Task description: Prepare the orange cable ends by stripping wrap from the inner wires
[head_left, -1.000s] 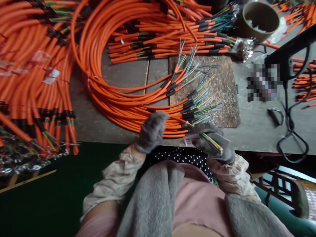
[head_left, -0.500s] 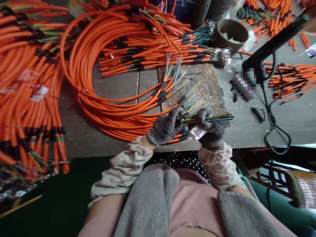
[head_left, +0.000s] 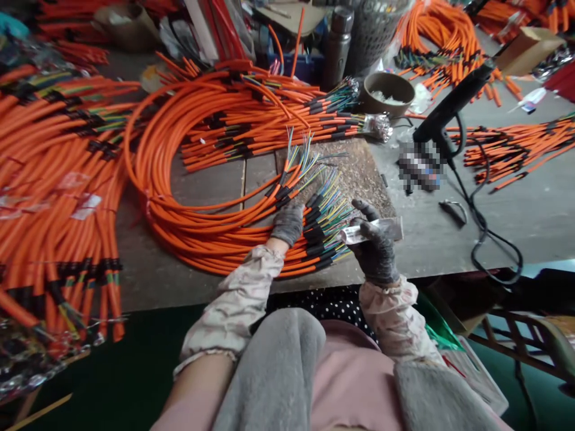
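Okay, from my remote view both hands wear grey knit gloves. My left grip [head_left: 287,224] sits at the near edge of the loop of orange cables [head_left: 193,239], fingers bunched together, but I can't tell if it's clamped on them. My right grip [head_left: 375,254] is clamped on a shiny clear plastic strip [head_left: 371,230], with one finger lifted at about 11 o'clock. Black-sleeved cable ends [head_left: 314,230] with fanned coloured wires [head_left: 330,200] lie between the two grips, at 3 o'clock from the left one, partly over a rough brown mat [head_left: 359,173] on the wooden counter [head_left: 431,245]. Farther off at 1 o'clock are a brown tub [head_left: 389,93] and a black glue gun [head_left: 449,102].
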Tool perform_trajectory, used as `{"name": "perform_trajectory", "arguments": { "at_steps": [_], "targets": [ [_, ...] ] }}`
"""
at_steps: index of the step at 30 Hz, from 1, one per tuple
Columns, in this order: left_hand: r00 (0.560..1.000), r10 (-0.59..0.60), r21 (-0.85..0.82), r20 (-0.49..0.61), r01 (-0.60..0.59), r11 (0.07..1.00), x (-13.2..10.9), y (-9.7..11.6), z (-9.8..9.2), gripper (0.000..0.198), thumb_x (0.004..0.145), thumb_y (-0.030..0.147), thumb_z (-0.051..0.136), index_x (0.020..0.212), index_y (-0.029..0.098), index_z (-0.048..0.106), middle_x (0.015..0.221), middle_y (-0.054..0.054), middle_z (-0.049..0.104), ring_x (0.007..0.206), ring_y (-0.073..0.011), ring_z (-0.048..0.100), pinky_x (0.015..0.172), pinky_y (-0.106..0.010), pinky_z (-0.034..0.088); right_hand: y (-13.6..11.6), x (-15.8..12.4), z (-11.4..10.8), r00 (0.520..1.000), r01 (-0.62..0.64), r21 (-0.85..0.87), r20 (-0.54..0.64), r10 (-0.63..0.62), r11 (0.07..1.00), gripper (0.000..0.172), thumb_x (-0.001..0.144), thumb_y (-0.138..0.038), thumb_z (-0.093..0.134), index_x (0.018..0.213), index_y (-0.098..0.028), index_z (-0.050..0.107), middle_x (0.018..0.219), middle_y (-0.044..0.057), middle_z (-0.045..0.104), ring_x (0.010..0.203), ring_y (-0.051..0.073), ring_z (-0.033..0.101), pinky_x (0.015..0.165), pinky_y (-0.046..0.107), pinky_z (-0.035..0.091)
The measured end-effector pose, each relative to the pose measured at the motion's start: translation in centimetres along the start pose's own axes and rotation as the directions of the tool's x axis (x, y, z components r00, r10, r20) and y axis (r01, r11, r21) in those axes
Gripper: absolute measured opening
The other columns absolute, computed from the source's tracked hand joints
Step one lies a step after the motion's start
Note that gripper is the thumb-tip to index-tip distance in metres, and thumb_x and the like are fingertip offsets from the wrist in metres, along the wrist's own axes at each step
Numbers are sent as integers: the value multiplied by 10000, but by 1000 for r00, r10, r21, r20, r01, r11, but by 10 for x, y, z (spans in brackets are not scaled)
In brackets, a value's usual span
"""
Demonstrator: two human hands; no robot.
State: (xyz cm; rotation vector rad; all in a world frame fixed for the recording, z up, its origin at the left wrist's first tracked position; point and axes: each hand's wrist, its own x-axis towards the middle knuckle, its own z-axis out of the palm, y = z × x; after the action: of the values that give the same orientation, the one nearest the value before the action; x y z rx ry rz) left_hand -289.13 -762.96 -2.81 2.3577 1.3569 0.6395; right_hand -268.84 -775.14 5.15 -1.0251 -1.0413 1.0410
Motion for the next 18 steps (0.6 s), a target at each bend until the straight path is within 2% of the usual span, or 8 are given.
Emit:
{"name": "perform_trajectory", "arguments": {
  "at_steps": [2, 5, 7, 9, 12, 14, 16, 18],
  "targets": [
    [981, -52, 187, 187, 16, 982, -11, 4, -5, 354, 986, 62, 451, 1241, 80, 695, 1198, -195, 743, 1174, -286, 691, 1098, -448, 522, 2, -7, -6, 991, -107, 212, -54, 121, 971, 444, 882, -410, 724, 1294, -254, 678, 772, -35, 526, 618, 116, 519, 564, 218, 509],
    [933, -102, 344, 345, -24, 939, -6, 11, -19, 441, 984, 39, 407, 1319, 92, 690, 1351, -194, 704, 1305, -284, 639, 1161, -428, 475, 10, -12, -12, 992, -74, 177, -84, 90, 982, 324, 874, -406, 740, 1155, -251, 701, 904, 3, 599, 722, 136, 592, 604, 239, 553],
    [938, -155, 395, 311, 21, 918, 17, 13, -26, 437, 1007, 91, 415, 1373, 49, 650, 1433, -234, 646, 1365, -313, 593, 1192, -461, 437, 15, -14, -10, 995, 0, 87, -99, 9, 996, 234, 913, -425, 705, 1073, -255, 693, 1023, 43, 642, 809, 166, 641, 608, 265, 567],
    [942, -230, 428, 244, 108, 897, 46, 14, -30, 428, 1004, 147, 473, 1372, -9, 625, 1423, -292, 623, 1355, -374, 582, 1170, -531, 430, 15, -15, -5, 992, 60, 30, -110, -56, 998, 213, 966, -458, 653, 988, -250, 690, 996, 59, 660, 797, 178, 653, 560, 263, 542],
    [932, -289, 430, 217, 175, 886, 71, 15, -38, 345, 960, 185, 565, 1232, 7, 681, 1239, -268, 705, 1198, -375, 659, 1064, -520, 495, 9, -20, 3, 994, 48, 39, -97, -44, 998, 426, 1029, -587, 522, 867, -234, 696, 770, 40, 633, 616, 167, 592, 460, 265, 457],
    [962, -220, 266, 162, 172, 949, 65, 16, -51, 272, 942, 200, 585, 1152, 62, 689, 1127, -194, 734, 1063, -295, 694, 983, -422, 537, 6, -23, 7, 995, 31, 37, -91, -28, 999, 535, 1025, -650, 496, 766, -225, 692, 670, 26, 614, 560, 166, 573, 468, 282, 463],
    [991, -113, -70, 76, 118, 991, 46, 20, -69, 213, 940, 264, 604, 1082, 120, 674, 997, -107, 731, 859, -199, 683, 833, -317, 560, 5, -24, 11, 998, 38, 9, -48, -37, 999, 555, 1022, -648, 517, 725, -223, 714, 666, 27, 651, 599, 175, 627, 560, 300, 536],
    [999, 0, -400, 50, 20, 916, 23, 27, -90, 246, 968, 403, 609, 967, 162, 659, 825, -36, 687, 659, -140, 614, 658, -257, 528, 8, -23, 20, 998, 58, -19, 10, -58, 998, 485, 1030, -602, 546, 823, -232, 782, 762, 33, 728, 700, 185, 700, 699, 318, 597]
  ]
}}
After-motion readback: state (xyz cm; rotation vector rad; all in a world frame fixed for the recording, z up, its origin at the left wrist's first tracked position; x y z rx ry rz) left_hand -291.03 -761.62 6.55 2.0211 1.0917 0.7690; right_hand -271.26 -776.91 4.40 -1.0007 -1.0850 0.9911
